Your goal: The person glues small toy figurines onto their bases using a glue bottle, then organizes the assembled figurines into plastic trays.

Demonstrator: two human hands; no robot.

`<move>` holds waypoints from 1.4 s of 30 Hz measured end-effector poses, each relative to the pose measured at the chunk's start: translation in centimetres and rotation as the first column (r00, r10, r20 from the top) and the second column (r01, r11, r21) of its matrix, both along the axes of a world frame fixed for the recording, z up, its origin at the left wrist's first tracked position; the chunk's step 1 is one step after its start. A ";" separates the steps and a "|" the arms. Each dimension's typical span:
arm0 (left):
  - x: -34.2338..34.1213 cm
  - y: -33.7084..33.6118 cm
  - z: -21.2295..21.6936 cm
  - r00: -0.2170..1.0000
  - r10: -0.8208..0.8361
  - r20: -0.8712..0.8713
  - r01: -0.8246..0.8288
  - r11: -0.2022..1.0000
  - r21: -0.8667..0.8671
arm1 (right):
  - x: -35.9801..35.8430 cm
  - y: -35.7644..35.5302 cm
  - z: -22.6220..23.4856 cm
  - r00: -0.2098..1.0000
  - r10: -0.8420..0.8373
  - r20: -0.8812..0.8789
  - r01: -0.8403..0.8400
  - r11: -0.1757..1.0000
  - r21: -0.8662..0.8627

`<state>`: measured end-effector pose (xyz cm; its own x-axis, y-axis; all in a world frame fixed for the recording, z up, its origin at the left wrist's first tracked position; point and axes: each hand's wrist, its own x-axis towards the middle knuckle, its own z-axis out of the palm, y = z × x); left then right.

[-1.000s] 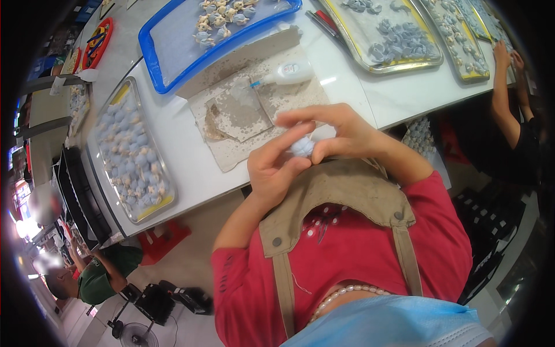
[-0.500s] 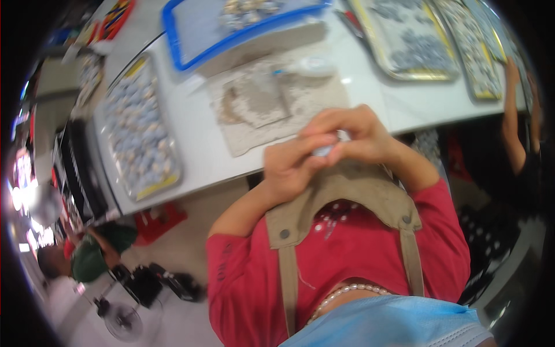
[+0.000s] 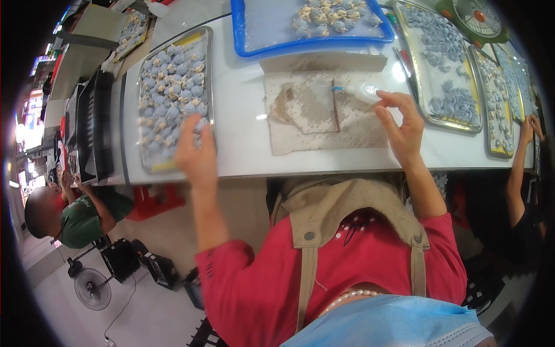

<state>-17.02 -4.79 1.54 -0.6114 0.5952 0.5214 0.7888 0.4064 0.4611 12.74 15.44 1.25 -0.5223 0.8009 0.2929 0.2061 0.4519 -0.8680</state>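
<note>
My left hand [image 3: 196,151], slightly blurred, hovers over the right edge of a metal tray [image 3: 211,69] with its fingers apart. Small rounded blue-grey and cream pieces [image 3: 173,87] crowd that tray; some show beside my fingertips. On the right, my right hand [image 3: 402,124] has thumb and forefinger drawn together in a pinch. Its fingertips are at the end of a pale bottle [image 3: 359,95] with a blue tip, which lies on stained cardboard [image 3: 300,143]. Whatever is between those fingertips is too small to make out.
Behind the cardboard stands a blue-rimmed tray [image 3: 312,46] with more pieces. A tray of blue-grey bits [image 3: 454,122] and a narrower tray [image 3: 500,155] are at right, near a green fan [image 3: 477,17]. Another person's arm [image 3: 517,168] reaches in there. A black crate [image 3: 95,127] stands at left.
My hands were together around a small pale blue piece in front of my chest. They have parted, the left to the left tray, the right toward the bottle. The view has shifted too.
</note>
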 end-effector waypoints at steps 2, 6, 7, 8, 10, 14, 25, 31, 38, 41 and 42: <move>-1.9 0.7 0.6 0.994 0.002 -0.110 -0.001 1.000 0.010 | 0.0 1.0 -0.4 0.996 -0.072 0.056 0.055 0.965 0.258; -0.8 7.7 2.9 0.965 -0.072 0.252 0.105 0.987 -0.119 | 0.1 1.9 -1.1 0.987 -0.147 0.071 0.112 0.926 0.360; -0.5 10.1 3.3 0.958 -0.185 0.218 0.209 0.974 -0.091 | 0.1 1.9 -1.2 0.986 -0.145 0.081 0.110 0.937 0.331; -0.6 12.7 3.1 0.940 -0.290 0.180 0.306 0.950 -0.068 | -0.1 1.9 -1.4 0.987 -0.137 0.088 0.105 0.948 0.301; -1.9 18.1 1.1 0.827 -0.554 -0.100 0.550 0.833 -0.063 | -0.3 1.9 -1.8 0.988 -0.126 0.090 0.098 0.958 0.271; -2.1 24.6 -0.4 0.714 -0.680 -0.166 0.595 0.715 -0.368 | 0.1 2.2 -2.6 0.990 -0.110 0.086 0.088 0.970 0.226; 3.1 16.4 2.3 0.155 -0.574 0.804 0.367 0.789 0.492 | 0.3 2.9 -3.0 0.965 -0.133 0.226 0.074 0.965 0.250; 11.7 7.5 -1.1 -0.195 -0.530 0.826 0.241 0.790 0.564 | 0.7 1.8 -1.9 0.934 -0.073 0.350 0.014 0.986 0.168; 15.7 5.9 -2.5 -0.139 -0.511 0.848 0.127 0.840 0.527 | 3.0 -1.4 0.2 0.992 -0.123 -0.010 0.122 0.988 -0.095; 16.0 5.3 -2.2 -0.108 -0.455 0.884 0.190 0.863 0.467 | 3.4 -1.9 1.8 0.996 -0.035 0.085 0.016 0.977 0.213; 16.2 5.3 -2.2 -0.115 -0.454 0.884 0.190 0.863 0.468 | 3.6 -2.1 2.3 0.995 -0.039 0.092 0.018 0.977 0.212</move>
